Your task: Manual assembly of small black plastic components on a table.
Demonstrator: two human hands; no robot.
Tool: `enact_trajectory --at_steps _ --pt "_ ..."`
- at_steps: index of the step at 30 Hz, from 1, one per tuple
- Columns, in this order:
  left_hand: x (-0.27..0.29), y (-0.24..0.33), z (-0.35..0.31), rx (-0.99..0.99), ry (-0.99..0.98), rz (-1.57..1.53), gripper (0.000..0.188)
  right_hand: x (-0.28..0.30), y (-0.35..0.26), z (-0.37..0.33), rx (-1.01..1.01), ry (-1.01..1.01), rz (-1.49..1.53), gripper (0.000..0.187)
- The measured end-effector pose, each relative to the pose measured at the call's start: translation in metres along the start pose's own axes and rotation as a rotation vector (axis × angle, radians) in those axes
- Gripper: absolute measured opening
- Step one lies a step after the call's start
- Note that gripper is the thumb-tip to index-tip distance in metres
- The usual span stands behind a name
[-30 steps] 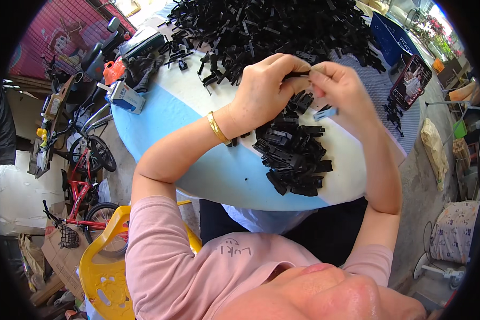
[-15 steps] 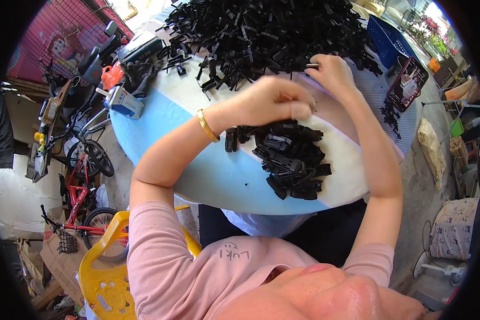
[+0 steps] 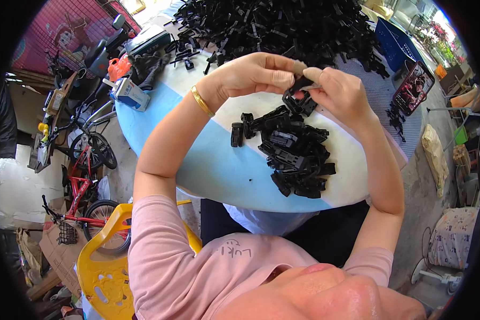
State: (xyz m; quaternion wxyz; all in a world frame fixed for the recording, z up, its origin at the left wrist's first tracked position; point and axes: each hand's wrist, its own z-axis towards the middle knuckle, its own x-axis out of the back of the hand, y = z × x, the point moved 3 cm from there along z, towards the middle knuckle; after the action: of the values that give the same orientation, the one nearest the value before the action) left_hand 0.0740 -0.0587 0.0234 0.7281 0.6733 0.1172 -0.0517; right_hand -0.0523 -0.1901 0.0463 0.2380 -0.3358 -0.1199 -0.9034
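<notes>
My two hands meet over the table, just beyond the nearer pile. My left hand (image 3: pixel 261 76), below a gold bangle (image 3: pixel 202 101), is closed with the fingertips on a black plastic part (image 3: pixel 303 84). My right hand (image 3: pixel 340 95) is pinched at the same part from the other side. A thin metallic sliver (image 3: pixel 313 87) shows at its fingertips; its kind is unclear. Close below the hands lies a small pile of black plastic parts (image 3: pixel 293 152). A single upright part (image 3: pixel 236 134) stands at that pile's left. The fingers hide most of the held part.
A large heap of similar black parts (image 3: pixel 272 26) covers the table's far side. A blue basket (image 3: pixel 392 45) and a lit phone (image 3: pixel 413 88) stand at the right. A blue-white carton (image 3: pixel 130 95) sits at the left edge. A yellow chair (image 3: pixel 104 266) is at lower left.
My right hand has come down and left from the heap's edge to meet my left hand. My left hand has risen from above the nearer pile. Both now pinch a black part.
</notes>
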Motion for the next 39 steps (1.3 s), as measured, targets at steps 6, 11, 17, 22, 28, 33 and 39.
enact_trajectory --at_steps 6,11,17,22,28,33,39 --pt "-0.008 0.001 0.0 -0.066 0.163 0.206 0.042 -0.003 0.004 -0.003 -0.307 0.01 0.19 0.027" --pt "-0.026 0.004 0.001 -0.348 0.449 0.53 0.027 -0.007 0.016 -0.011 -0.708 0.108 0.688 0.014" --pt "-0.039 0.001 -0.003 -0.36 0.539 0.801 0.027 -0.014 0.005 -0.01 -0.826 0.031 0.74 0.013" --pt "-0.041 0.0 -0.003 -0.516 0.652 0.794 0.025 -0.012 0.0 -0.008 -0.716 0.074 0.639 0.014" --pt "-0.048 0.003 -0.008 -0.523 0.687 0.843 0.019 -0.007 -0.011 -0.004 -0.801 -0.008 0.621 0.014" --pt "-0.052 0.002 -0.009 -0.697 0.669 1.135 0.014 -0.014 -0.005 -0.009 -1.01 -0.035 0.889 0.014" --pt "-0.041 0.014 0.002 -0.446 0.498 0.041 0.027 0.001 0.0 -0.007 -0.609 0.183 0.585 0.013"
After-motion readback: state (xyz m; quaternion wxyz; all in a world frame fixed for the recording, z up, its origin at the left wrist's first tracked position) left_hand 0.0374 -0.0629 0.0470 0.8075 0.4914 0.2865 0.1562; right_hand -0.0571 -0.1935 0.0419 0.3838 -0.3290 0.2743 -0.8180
